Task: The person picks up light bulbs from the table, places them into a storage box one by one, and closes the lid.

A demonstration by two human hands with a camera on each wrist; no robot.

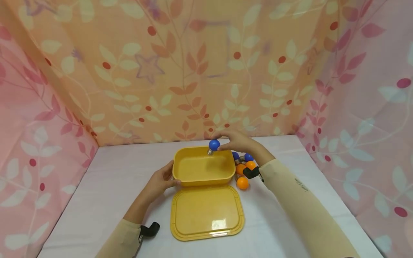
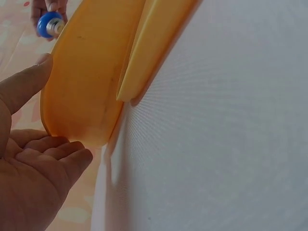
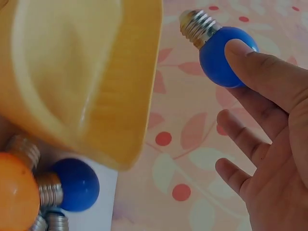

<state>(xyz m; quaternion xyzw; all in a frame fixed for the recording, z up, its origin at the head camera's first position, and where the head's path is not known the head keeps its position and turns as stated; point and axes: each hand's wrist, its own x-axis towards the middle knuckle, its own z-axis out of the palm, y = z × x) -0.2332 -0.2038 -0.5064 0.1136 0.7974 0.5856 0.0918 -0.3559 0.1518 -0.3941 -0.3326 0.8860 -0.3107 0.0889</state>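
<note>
A blue light bulb with a silver screw base is pinched between the thumb and index finger of my right hand. It hangs over the back right rim of an open yellow plastic box. In the right wrist view, the held blue bulb points its base up and left, while the other fingers are spread away from it. My left hand holds the box's left end, thumb along the front side and fingers at the end wall. That thumb reaches the rim in the left wrist view.
Flat before the box lies its yellow lid. Right of the box, several orange bulbs and blue bulbs lie in a cluster, partly hidden by the right arm. Patterned cloth walls the white table at back and sides.
</note>
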